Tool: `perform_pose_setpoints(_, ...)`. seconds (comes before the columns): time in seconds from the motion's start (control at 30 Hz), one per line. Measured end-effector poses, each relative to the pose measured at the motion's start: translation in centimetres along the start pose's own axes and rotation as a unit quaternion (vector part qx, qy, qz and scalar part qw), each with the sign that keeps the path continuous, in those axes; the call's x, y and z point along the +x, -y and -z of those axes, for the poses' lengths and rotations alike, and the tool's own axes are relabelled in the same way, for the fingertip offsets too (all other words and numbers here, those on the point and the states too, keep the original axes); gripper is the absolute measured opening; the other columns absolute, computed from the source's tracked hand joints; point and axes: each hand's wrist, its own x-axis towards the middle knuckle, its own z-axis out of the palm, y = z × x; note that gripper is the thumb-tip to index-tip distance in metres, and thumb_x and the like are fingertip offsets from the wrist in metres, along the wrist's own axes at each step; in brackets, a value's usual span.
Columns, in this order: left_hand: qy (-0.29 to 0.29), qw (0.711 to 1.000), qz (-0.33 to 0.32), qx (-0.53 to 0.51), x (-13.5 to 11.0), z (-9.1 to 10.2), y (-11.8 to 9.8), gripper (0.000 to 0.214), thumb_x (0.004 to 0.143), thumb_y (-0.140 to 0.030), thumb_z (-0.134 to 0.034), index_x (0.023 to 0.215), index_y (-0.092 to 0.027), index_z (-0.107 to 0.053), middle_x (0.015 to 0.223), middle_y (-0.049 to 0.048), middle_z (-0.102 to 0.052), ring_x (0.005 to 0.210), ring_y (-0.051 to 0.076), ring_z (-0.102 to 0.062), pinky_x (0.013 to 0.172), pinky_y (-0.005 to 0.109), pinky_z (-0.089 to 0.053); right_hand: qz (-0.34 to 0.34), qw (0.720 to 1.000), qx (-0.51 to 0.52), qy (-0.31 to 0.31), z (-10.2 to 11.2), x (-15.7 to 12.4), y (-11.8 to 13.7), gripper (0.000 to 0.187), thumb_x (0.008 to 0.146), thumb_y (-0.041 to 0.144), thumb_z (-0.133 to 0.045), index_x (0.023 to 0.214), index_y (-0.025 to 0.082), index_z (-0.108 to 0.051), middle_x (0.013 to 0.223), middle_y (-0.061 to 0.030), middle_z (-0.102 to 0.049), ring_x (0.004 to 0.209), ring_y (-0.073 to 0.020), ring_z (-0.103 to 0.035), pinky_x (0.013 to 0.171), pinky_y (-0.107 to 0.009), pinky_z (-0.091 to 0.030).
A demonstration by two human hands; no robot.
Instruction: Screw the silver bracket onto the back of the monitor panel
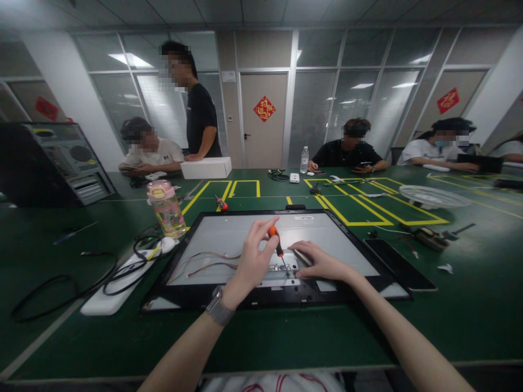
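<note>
A monitor panel [327,231] with a black frame lies flat on the green table, its grey metal back facing up. My left hand [251,264] is closed round an orange-handled screwdriver [277,241], held nearly upright with its tip on a small metal board [281,268] near the panel's front edge. My right hand [321,260] lies flat beside the screwdriver, fingers pressed on that board. Thin red and white wires [208,261] run across the panel to the left of my hands. A grey watch sits on my left wrist.
A pink-lidded bottle [166,209] stands left of the panel, with a white keyboard [116,288] and black cables [61,288]. A dark computer case [49,163] is far left. A dark phone [398,264], a white fan grille [433,196], a white box [206,167] and several seated or standing people lie beyond.
</note>
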Motion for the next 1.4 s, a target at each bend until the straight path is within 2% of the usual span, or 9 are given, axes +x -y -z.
perform_pose_setpoints(0.1, -0.006, 1.0, 0.003, -0.009, 0.0, -0.1, -0.1, 0.032, 0.09, -0.019, -0.047, 0.119, -0.022, -0.061, 0.101, 0.0058, -0.06, 0.093, 0.017, -0.059, 0.081, 0.03, -0.049, -0.004, 1.0, 0.003, 0.002, 0.0, 0.0, 0.0, 0.07, 0.069, 0.052, -0.075, 0.129, 0.027, -0.051, 0.129, -0.0081, -0.051, 0.122, -0.0311, -0.043, 0.104, -0.047, -0.035)
perform_pose_setpoints(0.23, -0.026, 0.999, 0.013, 0.015, 0.0, -0.2, 0.0, 0.019, 0.083, -0.023, -0.061, 0.101, -0.02, -0.067, 0.086, 0.002, -0.055, 0.077, 0.014, -0.057, 0.072, 0.026, -0.05, -0.006, 1.0, 0.005, 0.004, 0.1, 0.0, 0.1, 0.07, 0.069, 0.053, -0.075, 0.129, 0.027, -0.05, 0.129, -0.0079, -0.05, 0.122, -0.031, -0.042, 0.105, -0.047, -0.034)
perform_pose_setpoints(0.4, 0.004, 1.0, 0.012, -0.007, -0.1, -0.1, -0.2, 0.03, 0.09, -0.019, -0.047, 0.116, -0.022, -0.06, 0.102, 0.0053, -0.057, 0.092, 0.016, -0.057, 0.08, 0.028, -0.048, -0.001, 1.0, -0.001, 0.003, 0.0, -0.1, 0.0, 0.07, 0.07, 0.052, -0.075, 0.13, 0.025, -0.05, 0.129, -0.0087, -0.05, 0.122, -0.0304, -0.042, 0.106, -0.045, -0.034)
perform_pose_setpoints(0.53, -0.018, 0.999, 0.002, 0.044, -0.1, -0.2, -0.2, 0.015, 0.087, -0.021, -0.054, 0.098, -0.019, -0.064, 0.085, 0.0019, -0.056, 0.077, 0.014, -0.056, 0.071, 0.026, -0.047, -0.006, 1.0, 0.0, 0.002, 0.0, -0.1, 0.0, 0.07, 0.069, 0.051, -0.075, 0.13, 0.025, -0.05, 0.129, -0.0088, -0.05, 0.122, -0.03, -0.042, 0.106, -0.045, -0.034)
perform_pose_setpoints(0.63, -0.032, 0.998, 0.003, 0.062, 0.0, -0.3, -0.1, 0.008, 0.084, -0.023, -0.06, 0.09, -0.019, -0.063, 0.082, 0.0005, -0.054, 0.075, 0.014, -0.056, 0.069, 0.026, -0.046, -0.008, 1.0, 0.003, 0.005, 0.0, -0.1, 0.1, 0.07, 0.07, 0.051, -0.074, 0.131, 0.026, -0.049, 0.13, -0.0082, -0.049, 0.123, -0.0302, -0.042, 0.105, -0.046, -0.034)
perform_pose_setpoints(0.83, 0.012, 0.999, 0.03, -0.012, 0.0, -0.3, 0.1, 0.029, 0.091, -0.019, -0.047, 0.118, -0.019, -0.057, 0.092, 0.0038, -0.062, 0.084, 0.015, -0.059, 0.082, 0.028, -0.047, -0.007, 1.0, -0.003, 0.005, 0.1, 0.0, 0.1, 0.07, 0.069, 0.052, -0.075, 0.129, 0.026, -0.051, 0.13, -0.0083, -0.05, 0.123, -0.0305, -0.041, 0.106, -0.046, -0.033)
perform_pose_setpoints(1.03, -0.035, 0.999, 0.016, 0.021, 0.1, -0.2, 0.0, 0.022, 0.086, -0.023, -0.058, 0.106, -0.02, -0.066, 0.09, 0.0024, -0.056, 0.083, 0.015, -0.057, 0.081, 0.029, -0.046, -0.005, 1.0, -0.002, 0.0, 0.0, -0.1, -0.1, 0.07, 0.07, 0.052, -0.075, 0.13, 0.025, -0.05, 0.13, -0.0088, -0.049, 0.123, -0.0293, -0.042, 0.106, -0.044, -0.034)
perform_pose_setpoints(1.1, -0.042, 0.999, 0.015, 0.01, 0.1, -0.1, 0.2, 0.024, 0.087, -0.023, -0.056, 0.109, -0.02, -0.066, 0.087, 0.0019, -0.055, 0.081, 0.014, -0.057, 0.079, 0.028, -0.047, -0.005, 1.0, -0.003, 0.001, 0.0, -0.1, -0.1, 0.07, 0.069, 0.052, -0.075, 0.129, 0.026, -0.05, 0.13, -0.0084, -0.049, 0.123, -0.0294, -0.042, 0.106, -0.044, -0.034)
perform_pose_setpoints(1.4, 0.008, 0.996, 0.033, -0.088, 0.0, 0.0, 0.7, 0.032, 0.095, -0.022, -0.043, 0.123, -0.02, -0.058, 0.115, 0.0087, -0.062, 0.107, 0.019, -0.06, 0.096, 0.035, -0.044, -0.006, 1.0, -0.005, 0.006, 0.1, 0.0, 0.0, 0.07, 0.07, 0.052, -0.075, 0.13, 0.025, -0.05, 0.13, -0.0088, -0.049, 0.124, -0.0299, -0.042, 0.106, -0.045, -0.033)
